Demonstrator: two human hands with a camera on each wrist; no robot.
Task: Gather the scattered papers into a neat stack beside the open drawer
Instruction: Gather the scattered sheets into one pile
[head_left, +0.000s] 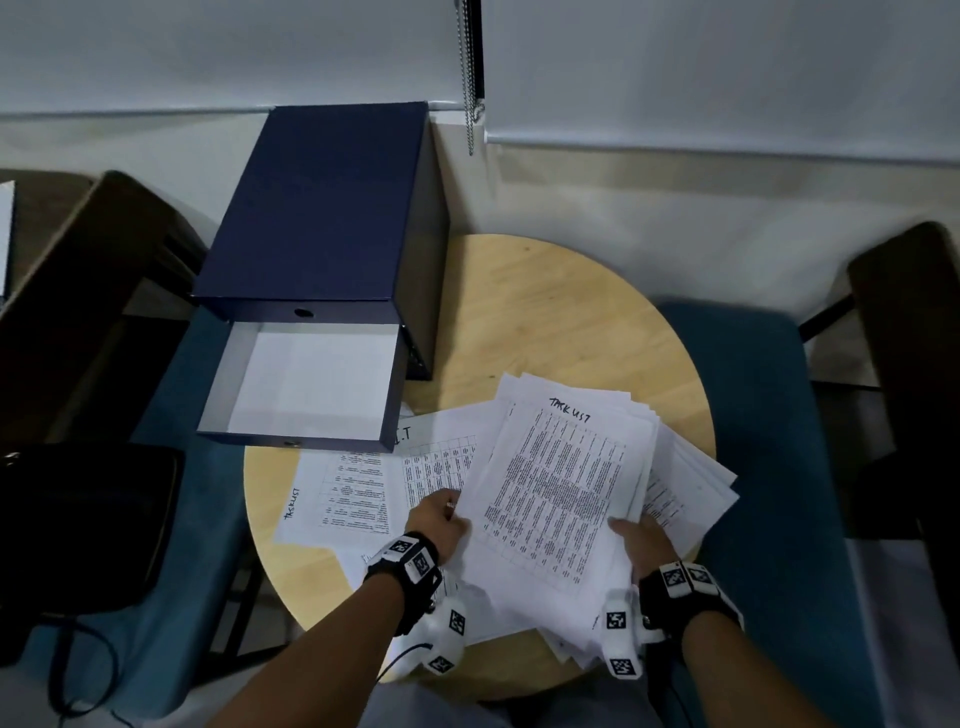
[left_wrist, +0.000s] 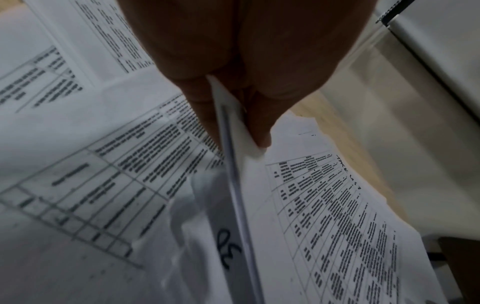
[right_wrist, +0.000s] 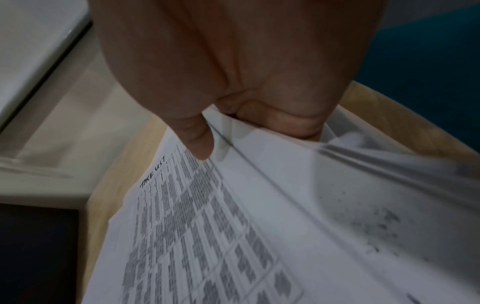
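Note:
A loose bundle of printed papers (head_left: 561, 483), headed "TASK LIST", is held over the round wooden table (head_left: 545, 312). My left hand (head_left: 441, 519) pinches the bundle's left edge (left_wrist: 233, 164), thumb on top and fingers beneath. My right hand (head_left: 641, 540) grips its right side (right_wrist: 259, 185), thumb on top. More sheets (head_left: 696, 488) fan out under the bundle to the right. Two printed sheets (head_left: 348, 493) lie flat to the left, partly under the open drawer (head_left: 306, 384). The drawer is pulled out of a dark blue box (head_left: 322, 208) and is lined white.
Teal chairs (head_left: 769, 467) flank the table on both sides. A black bag (head_left: 88, 525) sits on the left chair. Dark wooden furniture (head_left: 914, 338) stands at the far right and left. A window-blind bead chain (head_left: 470, 78) hangs behind the box. Bare tabletop shows beyond the papers.

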